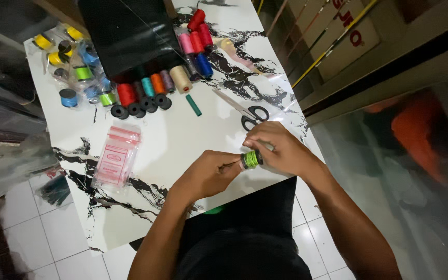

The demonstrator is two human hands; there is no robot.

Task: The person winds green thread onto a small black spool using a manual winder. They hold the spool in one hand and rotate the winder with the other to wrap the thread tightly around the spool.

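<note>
Both hands meet over the near right edge of the white, black-marbled bench. The right hand has its grip closed around a small black bobbin wound with lime-green thread, fingers curled over its top. The left hand presses up against the bobbin's left end, its grip narrow, finger and thumb pinched together there; whether a thread end sits between them is too fine to tell.

Just beyond the right hand lie black-handled scissors, blades pointing away to the left. Well to the left of the hands lies a flat clear zip bag with a pink band and pink printed label, rectangular, slightly tilted. Farther back stands a row of thread spools in red, teal, orange, grey and cream, with black bobbins in front and a short green stick beside them. More pink, red and blue spools lie at the far edge. A dark box sits behind the row. At the far left corner, clear packets hold yellow, blue and green spools.
</note>
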